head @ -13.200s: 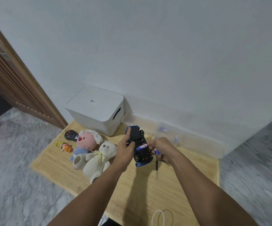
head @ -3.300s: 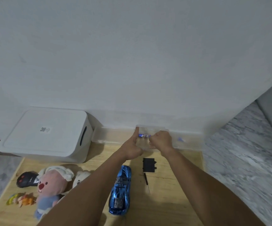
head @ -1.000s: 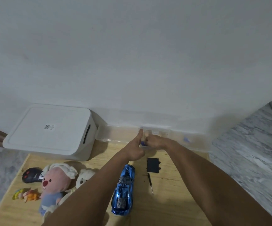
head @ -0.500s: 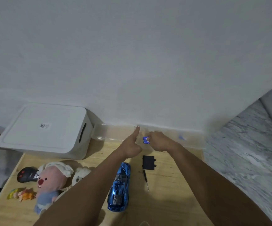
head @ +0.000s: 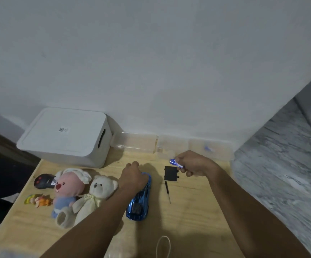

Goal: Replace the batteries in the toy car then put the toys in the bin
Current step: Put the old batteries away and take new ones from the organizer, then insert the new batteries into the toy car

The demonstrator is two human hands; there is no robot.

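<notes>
Batteries [head: 176,163] sit pinched in right hand [head: 193,163], just right of toy car [head: 139,200], which lies lengthwise away, front gripped by left hand [head: 133,175].

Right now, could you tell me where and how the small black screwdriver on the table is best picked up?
Pinch the screwdriver by its thicker black handle at the far end, coming from above. It lies flat on the table, its thin shaft pointing towards the person, so the handle gives the fingers more to hold. The right hand, holding batteries, is nearest.
</notes>
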